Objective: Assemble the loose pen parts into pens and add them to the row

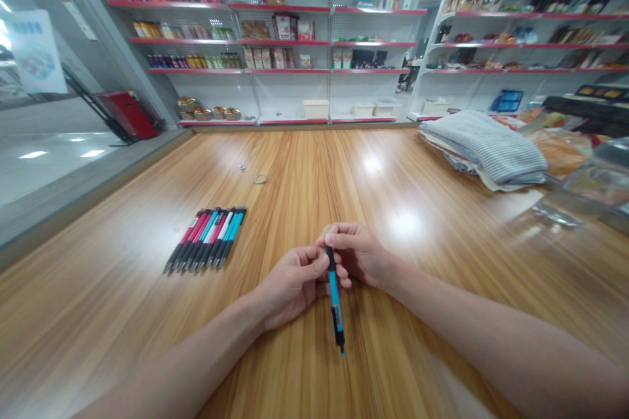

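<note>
Over the middle of the wooden table, a blue pen (335,291) with black grip and clip points its tip away from me. My left hand (297,278) pinches the pen around its dark grip. At the tip end, the fingers of my right hand (358,252) are closed on the pen's pointed end; the tip itself is mostly covered by them. To the left lies a close row of several pens (209,239) in red, white and blue with black grips, side by side and slanted.
A small ring (260,179) and a tiny metallic piece (242,168) lie farther back on the table (295,163). Folded striped cloth (486,147) sits at the back right, beside a transparent container (590,183). Stocked shelves (280,6) stand behind the table.
</note>
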### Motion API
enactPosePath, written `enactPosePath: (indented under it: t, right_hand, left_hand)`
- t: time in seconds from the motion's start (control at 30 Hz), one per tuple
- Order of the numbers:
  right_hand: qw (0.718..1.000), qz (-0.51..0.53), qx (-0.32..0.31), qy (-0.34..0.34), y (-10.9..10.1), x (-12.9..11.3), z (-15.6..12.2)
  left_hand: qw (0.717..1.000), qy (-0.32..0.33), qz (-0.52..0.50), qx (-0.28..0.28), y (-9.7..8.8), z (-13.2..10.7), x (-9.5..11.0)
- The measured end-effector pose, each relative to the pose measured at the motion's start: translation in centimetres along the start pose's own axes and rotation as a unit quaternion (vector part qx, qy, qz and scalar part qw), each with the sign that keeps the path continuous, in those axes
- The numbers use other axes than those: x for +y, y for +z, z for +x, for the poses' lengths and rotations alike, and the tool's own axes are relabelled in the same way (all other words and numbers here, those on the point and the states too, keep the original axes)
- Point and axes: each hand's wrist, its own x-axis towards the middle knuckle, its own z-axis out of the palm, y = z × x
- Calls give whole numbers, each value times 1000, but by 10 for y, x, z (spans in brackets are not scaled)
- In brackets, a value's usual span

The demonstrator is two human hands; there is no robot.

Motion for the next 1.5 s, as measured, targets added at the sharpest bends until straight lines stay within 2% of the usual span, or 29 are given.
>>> enactPosePath:
  t: [0.4, 0.67, 1.0, 1.23, 1.37, 1.43, 1.5]
  right_hand:
    - [999, 18, -21, -18, -2, 0, 0]
    - [999, 5, -53, -12, -2, 3, -1]
    - [999, -7, -51, -3, 1, 0, -1]
    - [998, -21, -49, -27, -1, 5, 1]
    - [999, -18, -20, -34, -6, 3, 2]
    - [998, -16, 21, -51, -8, -1, 3]
    - [992, -17, 72, -98, -6, -6, 3]
  left_hand:
    - [1000, 3, 5, -19, 3, -1, 3]
    - [1000, 12, 13, -6, 2, 0, 1]
    - [999, 13, 33, -6, 3, 1, 0]
    - [996, 55, 72, 14, 6, 0, -2]
    - [998, 45, 42, 12, 7, 0, -2]
    - [999, 36, 32, 6, 8, -1, 0]
    - [997, 49, 66, 13, 9, -1, 0]
